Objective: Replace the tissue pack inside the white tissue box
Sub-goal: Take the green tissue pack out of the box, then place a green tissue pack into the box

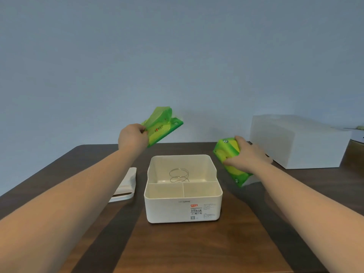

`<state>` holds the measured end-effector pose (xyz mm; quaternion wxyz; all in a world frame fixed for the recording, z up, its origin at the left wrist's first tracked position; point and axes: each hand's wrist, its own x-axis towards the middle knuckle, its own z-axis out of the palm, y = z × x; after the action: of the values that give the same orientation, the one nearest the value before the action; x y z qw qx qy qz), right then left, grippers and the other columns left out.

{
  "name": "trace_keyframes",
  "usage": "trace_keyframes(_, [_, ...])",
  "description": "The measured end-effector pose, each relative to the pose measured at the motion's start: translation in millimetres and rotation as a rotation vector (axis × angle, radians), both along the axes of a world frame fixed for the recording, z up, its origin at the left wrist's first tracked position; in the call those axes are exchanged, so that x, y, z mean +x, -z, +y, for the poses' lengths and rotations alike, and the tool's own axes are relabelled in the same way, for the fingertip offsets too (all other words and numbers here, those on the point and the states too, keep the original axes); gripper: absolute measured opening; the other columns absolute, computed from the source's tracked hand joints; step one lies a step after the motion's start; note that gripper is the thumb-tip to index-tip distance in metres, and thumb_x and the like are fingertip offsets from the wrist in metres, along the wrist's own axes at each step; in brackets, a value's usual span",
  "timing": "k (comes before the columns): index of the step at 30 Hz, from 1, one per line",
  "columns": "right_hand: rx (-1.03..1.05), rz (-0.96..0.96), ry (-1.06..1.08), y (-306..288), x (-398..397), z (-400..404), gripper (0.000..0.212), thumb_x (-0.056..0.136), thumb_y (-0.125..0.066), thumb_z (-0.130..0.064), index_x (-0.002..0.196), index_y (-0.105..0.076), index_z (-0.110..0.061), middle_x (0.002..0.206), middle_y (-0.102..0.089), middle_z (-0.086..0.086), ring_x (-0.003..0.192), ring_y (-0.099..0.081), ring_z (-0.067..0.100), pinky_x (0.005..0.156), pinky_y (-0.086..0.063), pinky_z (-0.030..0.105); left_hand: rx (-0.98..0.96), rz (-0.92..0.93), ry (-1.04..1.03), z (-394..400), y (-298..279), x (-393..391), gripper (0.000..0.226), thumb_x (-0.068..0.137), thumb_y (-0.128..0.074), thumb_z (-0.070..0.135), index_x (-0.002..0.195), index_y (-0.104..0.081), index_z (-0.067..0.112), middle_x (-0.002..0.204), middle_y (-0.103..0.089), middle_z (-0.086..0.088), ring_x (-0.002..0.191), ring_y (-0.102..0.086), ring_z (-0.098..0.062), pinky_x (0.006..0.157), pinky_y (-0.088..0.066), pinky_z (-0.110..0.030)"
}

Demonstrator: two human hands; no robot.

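Observation:
The white tissue box (pixel 183 208) stands lidless in the middle of the brown table, with a metal coil spring (pixel 178 175) in its large rear compartment and two small front compartments. My left hand (pixel 132 137) holds a flat, mostly limp green tissue pack (pixel 162 127) in the air above and behind the box's left side. My right hand (pixel 249 154) grips a fuller green tissue pack (pixel 231 160) to the right of the box, tilted, its lower end close to the table.
The box's white lid (pixel 126 184) lies on the table to the left of the box. A large white carton (pixel 295 140) sits at the table's back right. A blue-grey wall is behind the table.

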<state>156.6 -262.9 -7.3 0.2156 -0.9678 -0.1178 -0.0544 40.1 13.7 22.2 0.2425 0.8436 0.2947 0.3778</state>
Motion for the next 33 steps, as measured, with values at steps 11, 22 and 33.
trace_keyframes(11, [0.109,-0.132,-0.715,-53,-21,46,0.101,0.067,-0.082,-0.042,0.148,-0.022,-0.043,0.146,-0.04,0.006,0.136,-0.036,0.023,0.114,-0.03,0.036,0.015,0.279,0.064,35,35,29,0.036,0.086,-0.052,0.006,0.115,-0.072,0.013,0.115,-0.071,-0.01,0.106,-0.062,-0.031,0.081,-0.051,-0.033])
trace_keyframes(22, [-0.458,-0.191,-0.897,-28,-36,91,0.09,0.073,-0.069,-0.058,0.145,-0.016,-0.053,0.136,-0.042,-0.002,0.125,-0.04,0.023,0.102,-0.038,0.044,0.028,0.36,0.099,56,66,39,0.032,0.087,-0.052,0.009,0.111,-0.074,0.014,0.122,-0.069,-0.006,0.111,-0.063,-0.026,0.092,-0.05,-0.033])
trace_keyframes(33, [-0.327,-0.005,-0.902,-17,-30,90,0.065,0.082,-0.05,-0.067,0.142,-0.034,-0.049,0.15,-0.038,-0.01,0.139,-0.033,0.015,0.115,-0.031,0.043,0.005,0.368,0.092,66,70,26,0.03,0.089,-0.051,0.016,0.111,-0.07,0.01,0.112,-0.07,-0.007,0.093,-0.059,-0.021,0.074,-0.048,-0.031])
